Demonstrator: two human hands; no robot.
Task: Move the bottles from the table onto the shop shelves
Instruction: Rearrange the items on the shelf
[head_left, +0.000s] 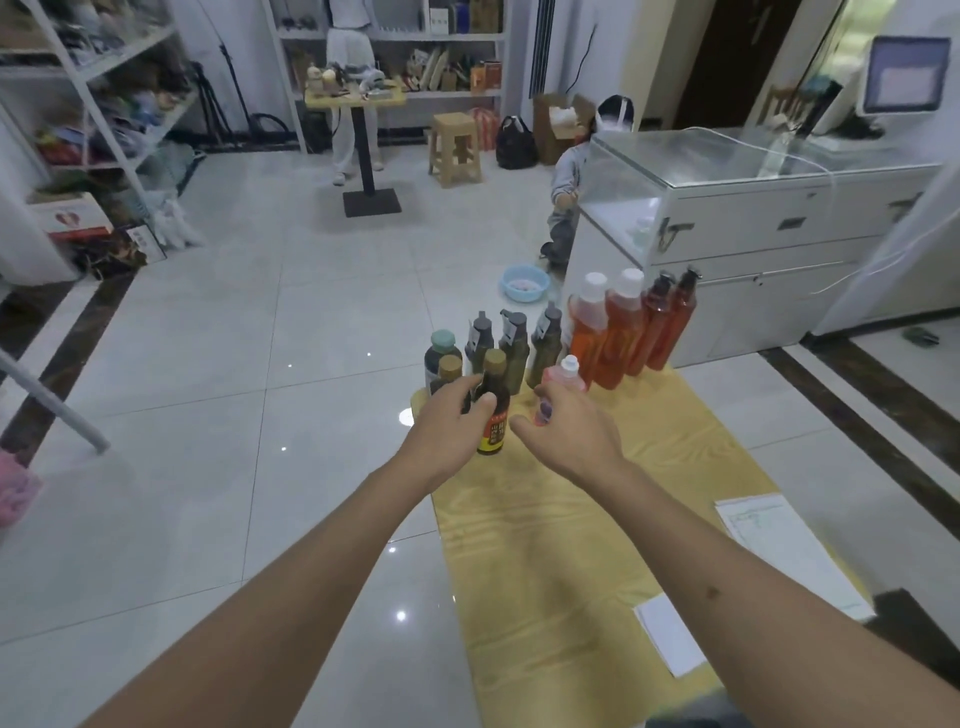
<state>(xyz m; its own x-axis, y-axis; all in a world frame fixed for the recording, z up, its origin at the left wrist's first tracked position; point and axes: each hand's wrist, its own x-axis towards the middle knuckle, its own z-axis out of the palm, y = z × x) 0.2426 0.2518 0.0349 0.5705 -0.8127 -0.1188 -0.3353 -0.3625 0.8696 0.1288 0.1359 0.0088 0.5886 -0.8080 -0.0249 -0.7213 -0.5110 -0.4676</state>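
Several bottles stand at the far end of a yellow wood-grain table (571, 519). My left hand (447, 426) grips a dark bottle with a tan cap and a red-yellow label (493, 410). My right hand (566, 431) holds a small pink bottle with a white cap (565, 376). Behind them are a teal-capped dark bottle (441, 347), another tan-capped one (450, 368), three olive pump bottles (514, 340), two orange white-capped bottles (608, 338) and two amber pump bottles (670, 322). White shop shelves (104, 67) stand at the left, with more shelves (441, 36) at the back.
Paper sheets (779, 540) lie on the table's right side. A white glass-topped counter (727, 176) stands to the right, a person (566, 171) crouches beside it, and a blue basin (523, 283) sits on the tiled floor. A small table (358, 98) and stool (453, 150) stand farther back.
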